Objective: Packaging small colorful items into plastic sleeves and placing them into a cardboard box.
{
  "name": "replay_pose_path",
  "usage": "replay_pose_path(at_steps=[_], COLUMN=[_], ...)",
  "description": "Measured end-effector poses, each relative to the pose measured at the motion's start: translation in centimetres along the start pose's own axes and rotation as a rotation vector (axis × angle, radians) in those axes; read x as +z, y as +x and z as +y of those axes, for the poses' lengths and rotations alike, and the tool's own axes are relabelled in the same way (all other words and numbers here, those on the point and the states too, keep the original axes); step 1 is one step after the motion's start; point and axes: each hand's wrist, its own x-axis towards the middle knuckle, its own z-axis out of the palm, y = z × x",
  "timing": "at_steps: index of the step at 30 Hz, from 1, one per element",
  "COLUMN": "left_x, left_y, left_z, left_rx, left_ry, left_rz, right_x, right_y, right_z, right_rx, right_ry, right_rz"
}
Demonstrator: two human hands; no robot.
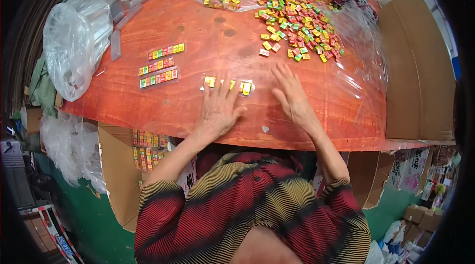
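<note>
Both hands lie flat and open on the worktop (198, 26). The left hand (217, 108) presses a partly filled strip (227, 85), holding few candies. Three full strips (159, 66) lie left of it. The loose pile (297, 29) beyond the right hand (292, 96) remains large.

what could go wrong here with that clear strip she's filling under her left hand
1. The clear plastic strip holding yellow candies lies flat under the fingers of the left hand; a sideways push might spill the pieces out.
2. The loose pile of small coloured candies spreads close to the right hand, so a sweep could scatter some across the red wooden table.
3. The three filled strips lie unsecured and may get knocked.
</note>
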Motion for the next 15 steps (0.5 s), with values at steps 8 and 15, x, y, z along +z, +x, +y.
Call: replay_pose_path(at_steps=[8,15], left_x=[-0.5,-0.9], left_y=[0.1,-3.2], left_z=[-0.4,-3.0], left_rx=[-0.064,-0.244], left_ry=[0.080,0.141], left_rz=[-0.221,0.040], right_x=[2.6,2.6], right_y=[-6.2,-1.5], right_z=[0.7,2.2], right_rx=[0.145,-0.030], right_ry=[-0.413,-0.171], right_rz=[-0.104,0.288])
